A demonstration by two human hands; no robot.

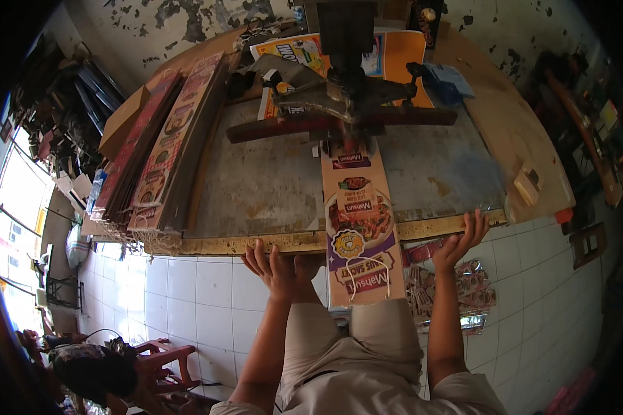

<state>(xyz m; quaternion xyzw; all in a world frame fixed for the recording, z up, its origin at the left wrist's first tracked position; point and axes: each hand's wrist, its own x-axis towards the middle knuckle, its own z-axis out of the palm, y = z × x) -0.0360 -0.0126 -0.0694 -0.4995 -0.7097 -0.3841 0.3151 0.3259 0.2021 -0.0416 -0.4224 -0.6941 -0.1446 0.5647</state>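
Observation:
A long printed cardboard strip [358, 221] lies across the grey metal table [270, 180], one end under the dark machine head [346, 90], the other hanging over the front edge. My left hand [273, 266] is open, palm up, just below the table's yellow front edge and left of the strip. At the same edge, to the right of the strip, my right hand [464, 238] has its fingers spread, the fingertips touching the edge. Neither hand holds anything.
A stack of printed strips [166, 145] leans along the table's left side. Orange sheets [394, 55] lie behind the machine. Scrap offcuts [457, 283] litter the white tiled floor. Another person sits by a red stool [166, 360] at lower left.

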